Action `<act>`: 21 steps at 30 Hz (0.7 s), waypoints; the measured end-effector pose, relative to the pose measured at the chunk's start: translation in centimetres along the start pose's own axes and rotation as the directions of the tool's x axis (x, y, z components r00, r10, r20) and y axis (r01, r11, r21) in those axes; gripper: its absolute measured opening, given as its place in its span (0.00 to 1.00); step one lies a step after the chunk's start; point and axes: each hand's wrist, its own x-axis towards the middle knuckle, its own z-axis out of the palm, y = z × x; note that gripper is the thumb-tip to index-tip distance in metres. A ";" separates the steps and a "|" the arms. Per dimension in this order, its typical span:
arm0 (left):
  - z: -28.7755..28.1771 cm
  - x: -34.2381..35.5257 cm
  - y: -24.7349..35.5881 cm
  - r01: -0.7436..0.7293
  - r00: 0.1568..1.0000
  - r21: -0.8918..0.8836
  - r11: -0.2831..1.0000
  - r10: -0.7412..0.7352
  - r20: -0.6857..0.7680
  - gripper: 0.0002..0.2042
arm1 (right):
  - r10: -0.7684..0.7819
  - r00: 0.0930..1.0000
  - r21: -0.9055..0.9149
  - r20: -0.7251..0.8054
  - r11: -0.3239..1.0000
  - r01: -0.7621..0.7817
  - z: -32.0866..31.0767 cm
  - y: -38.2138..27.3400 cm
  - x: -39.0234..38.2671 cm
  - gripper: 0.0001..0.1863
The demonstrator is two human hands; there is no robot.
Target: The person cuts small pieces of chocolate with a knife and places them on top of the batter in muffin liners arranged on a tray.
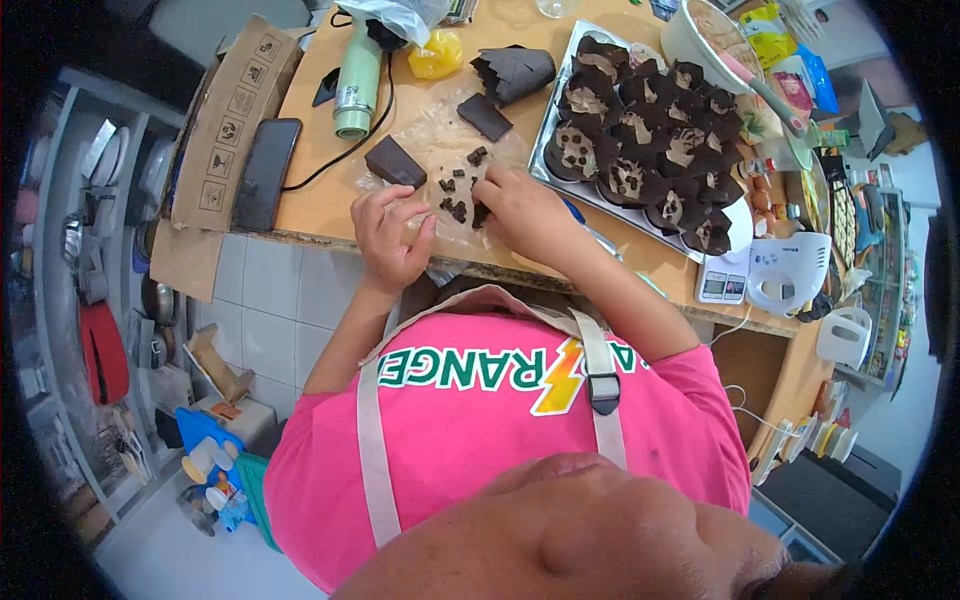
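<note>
On a sheet of clear plastic (425,140) at the table's near edge lie small dark chocolate chunks (452,208). My right hand (530,215) is over them, its fingertips pinched at a dark chunk they partly hide. Just left of the chunks my left hand (393,238) rests with fingers loosely curled and thumb apart, nothing visible in it. A dark chocolate block (394,162) sits right beyond its fingertips, and a smaller flat chocolate slab (484,117) lies farther back. To the right, a metal tray (553,182) holds several dark paper cups filled with light, chocolate-dotted batter (626,180).
Behind the slab lies a stack of dark paper liners (514,74). A green bottle (357,85), black phone (268,172) and cardboard piece (225,130) are at the left. A white bowl (690,50) with a spatula (765,95), a scale (722,280) and hand mixer (790,270) stand right.
</note>
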 end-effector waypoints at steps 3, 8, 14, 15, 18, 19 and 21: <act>0.1 -0.1 -0.1 -0.015 1.000 0.009 1.000 0.015 -0.006 0.08 | 0.032 0.999 0.063 -0.010 0.998 -0.031 0.2 0.2 0.1 0.12; 0.1 -0.3 -0.2 0.009 1.000 -0.009 1.000 -0.009 0.005 0.08 | 0.128 0.989 -0.015 0.078 0.992 -0.128 0.3 -0.1 -0.2 0.14; -0.1 -0.3 0.1 0.009 0.999 0.006 1.000 -0.009 0.035 0.08 | 0.064 0.996 -0.089 -0.064 0.994 -0.069 0.8 -0.3 -0.8 0.08; -0.1 -0.2 0.2 0.007 1.000 0.001 1.000 -0.007 0.030 0.08 | 0.071 0.995 -0.116 -0.066 0.990 -0.078 0.7 -0.4 -0.9 0.09; 0.1 -0.3 0.2 0.006 1.000 0.000 1.000 -0.006 0.027 0.08 | 0.063 0.997 -0.188 -0.053 0.979 -0.072 0.6 -0.4 -1.3 0.09; 0.1 -0.3 0.1 -0.001 1.000 -0.001 1.000 0.001 0.027 0.08 | 0.064 0.996 -0.190 -0.060 0.979 -0.074 0.7 -0.5 -1.5 0.09; 0.1 -0.2 0.1 -0.016 0.999 0.007 1.000 0.016 0.028 0.08 | 0.039 0.994 -0.259 -0.098 0.964 -0.064 1.0 -0.9 -2.0 0.09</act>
